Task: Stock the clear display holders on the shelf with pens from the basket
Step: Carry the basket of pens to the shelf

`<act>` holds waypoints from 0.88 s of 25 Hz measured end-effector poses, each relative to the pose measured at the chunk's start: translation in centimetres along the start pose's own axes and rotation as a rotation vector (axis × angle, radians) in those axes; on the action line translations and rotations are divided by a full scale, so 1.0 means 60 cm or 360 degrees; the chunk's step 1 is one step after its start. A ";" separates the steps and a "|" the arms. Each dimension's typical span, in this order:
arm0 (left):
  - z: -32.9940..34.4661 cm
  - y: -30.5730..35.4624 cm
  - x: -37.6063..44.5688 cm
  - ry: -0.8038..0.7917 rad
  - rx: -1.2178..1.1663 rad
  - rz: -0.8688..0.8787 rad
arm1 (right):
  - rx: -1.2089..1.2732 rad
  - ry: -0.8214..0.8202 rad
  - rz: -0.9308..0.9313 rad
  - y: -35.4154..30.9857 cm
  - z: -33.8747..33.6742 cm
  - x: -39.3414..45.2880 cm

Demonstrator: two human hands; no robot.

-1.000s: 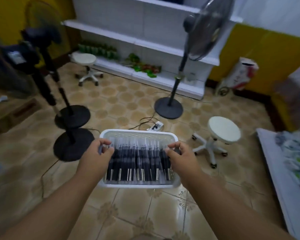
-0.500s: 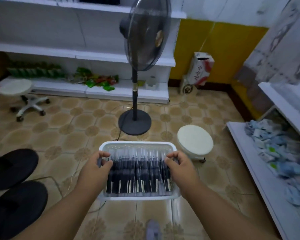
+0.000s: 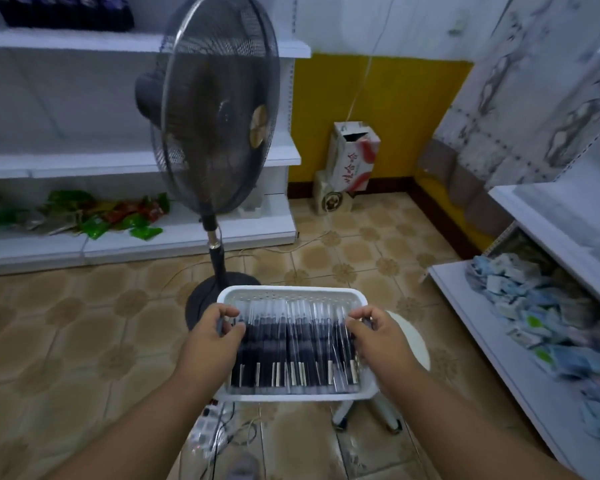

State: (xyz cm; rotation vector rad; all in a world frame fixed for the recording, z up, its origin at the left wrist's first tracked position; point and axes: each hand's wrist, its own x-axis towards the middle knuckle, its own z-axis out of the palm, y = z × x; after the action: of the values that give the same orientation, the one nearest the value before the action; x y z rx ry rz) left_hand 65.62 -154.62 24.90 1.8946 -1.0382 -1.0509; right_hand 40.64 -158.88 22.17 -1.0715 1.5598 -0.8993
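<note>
Pens (image 3: 293, 344), dark-barrelled in clear sleeves, lie side by side in a white basket (image 3: 291, 292) carried between the two hands above the tiled floor (image 3: 66, 341). The left hand (image 3: 210, 342) grips the basket's left edge, fingers curled over the rim and onto the outermost pens. The right hand (image 3: 378, 341) does the same at the right edge, its fingers bent over the rim and its thumb lying on the pens.

Just beyond the left hand stands a dark pedestal fan (image 3: 219, 109), its round base partly hidden behind the basket's far left corner. Under the right hand, a white round stool (image 3: 414, 344) shows past the basket's right side, with one of its legs visible below. Near the forearms, a power strip (image 3: 205, 424) and loose cables lie on the floor.

Far ahead of the left hand, white wall shelves (image 3: 84, 161) carry green and red packets (image 3: 125, 216) on the lowest level. To the right of the right hand, another white shelf (image 3: 499, 344) holds a heap of small blue and white packets (image 3: 534, 306). A cardboard box (image 3: 352, 161) leans in the far corner against the yellow wall.
</note>
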 end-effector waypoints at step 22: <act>0.549 0.475 0.675 -0.0997 0.0657 0.0422 | 0.0420 0.1084 0.0416 -0.088 -0.273 0.625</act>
State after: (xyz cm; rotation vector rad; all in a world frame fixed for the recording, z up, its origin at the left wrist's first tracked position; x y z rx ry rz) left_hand 41.65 -209.05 23.53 1.6824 -1.9304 -1.3855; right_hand 21.66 -195.39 18.87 -0.3628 1.9961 -1.3210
